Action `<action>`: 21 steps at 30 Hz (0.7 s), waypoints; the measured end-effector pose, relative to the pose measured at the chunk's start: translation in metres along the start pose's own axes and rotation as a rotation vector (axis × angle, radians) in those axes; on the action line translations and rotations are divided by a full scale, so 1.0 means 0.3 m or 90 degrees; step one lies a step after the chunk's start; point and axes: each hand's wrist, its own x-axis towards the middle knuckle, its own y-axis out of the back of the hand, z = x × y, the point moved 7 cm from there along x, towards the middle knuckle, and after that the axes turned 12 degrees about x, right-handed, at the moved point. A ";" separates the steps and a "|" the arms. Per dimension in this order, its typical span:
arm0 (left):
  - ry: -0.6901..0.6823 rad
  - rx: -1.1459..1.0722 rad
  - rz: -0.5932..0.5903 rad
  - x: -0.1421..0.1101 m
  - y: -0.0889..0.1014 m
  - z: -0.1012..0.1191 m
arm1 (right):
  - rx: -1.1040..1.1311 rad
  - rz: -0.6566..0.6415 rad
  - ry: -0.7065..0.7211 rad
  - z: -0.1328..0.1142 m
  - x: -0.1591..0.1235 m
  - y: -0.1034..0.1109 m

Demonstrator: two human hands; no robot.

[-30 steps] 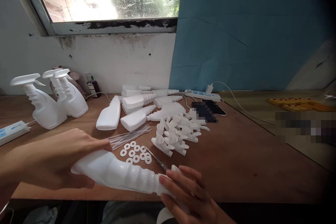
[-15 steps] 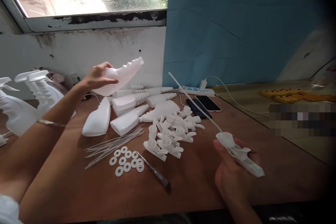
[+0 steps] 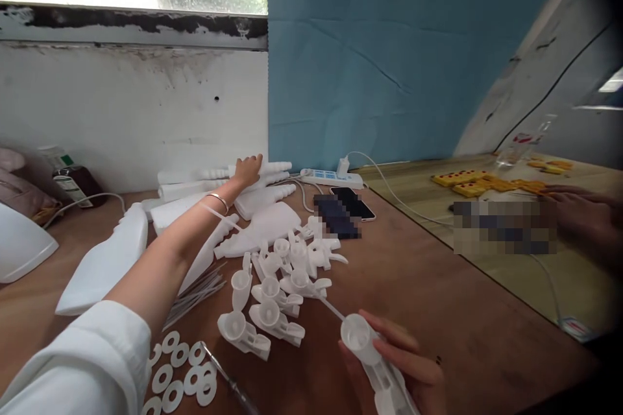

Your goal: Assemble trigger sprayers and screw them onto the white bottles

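Observation:
At the back of the table, my left hand [image 3: 248, 170] curls over a white plastic bottle [image 3: 278, 167] lying on its side among several others; its fingertips are hidden. In my right hand [image 3: 409, 353], at the lower right, is a white trigger spray head [image 3: 357, 336], its round collar facing up. A thin white dip tube [image 3: 333, 308] runs from it up and left, passing behind the loose spray heads [image 3: 270, 314]. Those lie in a cluster left of my right hand. More bottles [image 3: 111, 259] lie beneath and beside my left arm.
White ring washers [image 3: 163, 377], thin tubes [image 3: 197, 295] and a screwdriver [image 3: 228, 379] lie at the front left. Two phones [image 3: 357, 202] and a power strip [image 3: 326, 177] sit toward the back. Another person's hand [image 3: 584, 207] is by yellow pieces [image 3: 467, 181] on the neighbouring table.
The view has swung right and closer. My left hand, which held a white bottle in the air, has come down onto the bottles at the back. My right hand still holds the spray head.

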 end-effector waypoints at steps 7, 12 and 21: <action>-0.024 -0.018 -0.005 0.026 -0.041 0.021 | -0.012 -0.015 0.089 0.011 0.010 0.005; -0.097 -0.087 0.020 -0.040 0.087 0.014 | 0.001 -0.110 0.112 -0.013 0.008 -0.037; -0.443 -0.500 -0.196 -0.807 0.462 0.128 | 0.062 -0.253 0.145 -0.140 -0.103 -0.144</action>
